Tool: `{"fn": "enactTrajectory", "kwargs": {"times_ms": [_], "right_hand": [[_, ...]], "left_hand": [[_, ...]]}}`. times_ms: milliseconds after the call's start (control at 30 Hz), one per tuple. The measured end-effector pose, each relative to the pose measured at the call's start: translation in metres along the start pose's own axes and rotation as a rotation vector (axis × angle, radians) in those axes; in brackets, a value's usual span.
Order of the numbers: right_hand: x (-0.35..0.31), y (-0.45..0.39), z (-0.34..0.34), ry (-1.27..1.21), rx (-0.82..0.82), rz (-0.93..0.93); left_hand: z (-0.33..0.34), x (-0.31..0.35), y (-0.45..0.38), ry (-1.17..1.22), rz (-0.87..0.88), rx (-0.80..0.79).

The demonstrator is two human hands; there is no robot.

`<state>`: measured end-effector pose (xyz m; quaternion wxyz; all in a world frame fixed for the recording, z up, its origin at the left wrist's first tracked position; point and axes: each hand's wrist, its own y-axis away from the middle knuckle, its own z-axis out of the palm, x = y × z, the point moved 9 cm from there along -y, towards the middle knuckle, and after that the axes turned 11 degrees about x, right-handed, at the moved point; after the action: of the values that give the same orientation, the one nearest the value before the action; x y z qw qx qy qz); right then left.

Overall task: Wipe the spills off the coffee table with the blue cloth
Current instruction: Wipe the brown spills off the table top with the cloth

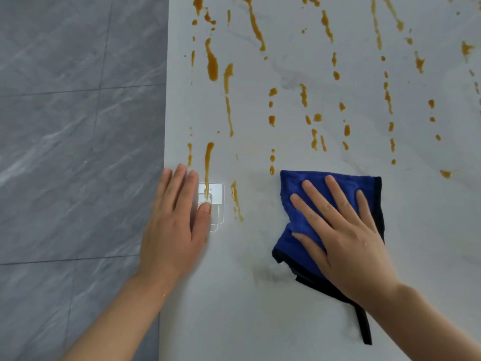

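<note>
Hands lie flat, apart: right hand [346,230] presses blue cloth [312,183], left hand [174,225] on coffee table [260,321].

A white marble-patterned coffee table [260,321] fills the right of the head view, with grey floor tiles [65,152] off its left edge. Orange-brown spills [212,63] streak and dot the tabletop from 11 o'clock across to 2 o'clock. The right hand [343,230] lies flat, fingers spread and straight, pressing on the blue cloth [302,222] at about 4 o'clock; the cloth has a black trim. The left hand [174,225] rests flat on the table near its left edge, at 8 o'clock, its thumb touching the end of one streak over a pale square mark [217,196].
</note>
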<state>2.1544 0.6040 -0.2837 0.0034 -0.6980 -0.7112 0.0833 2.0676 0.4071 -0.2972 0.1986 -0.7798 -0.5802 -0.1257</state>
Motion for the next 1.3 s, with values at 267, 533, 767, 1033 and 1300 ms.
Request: {"fn": "enactTrajectory", "kwargs": {"times_ms": [267,533,767,1033,1300], "right_hand": [[-0.075,-0.007,0.007,-0.069,-0.06,-0.218],[-0.1,-0.046,0.028,-0.018,-0.183,-0.246],[-0.091,-0.083,0.035,-0.092,-0.165,-0.175],[-0.094,-0.078,0.032,-0.114,-0.165,-0.238],[-0.092,-0.13,0.039,-0.106,-0.13,-0.304]], "left_hand": [[0.001,0.001,0.0,0.008,-0.009,-0.004],[-0.004,0.001,-0.001,0.087,-0.013,-0.005],[-0.004,0.004,-0.003,0.07,0.003,-0.002],[-0.001,0.004,0.001,0.018,0.025,-0.036],[0.0,0.0,0.0,0.059,-0.027,-0.01]]}}
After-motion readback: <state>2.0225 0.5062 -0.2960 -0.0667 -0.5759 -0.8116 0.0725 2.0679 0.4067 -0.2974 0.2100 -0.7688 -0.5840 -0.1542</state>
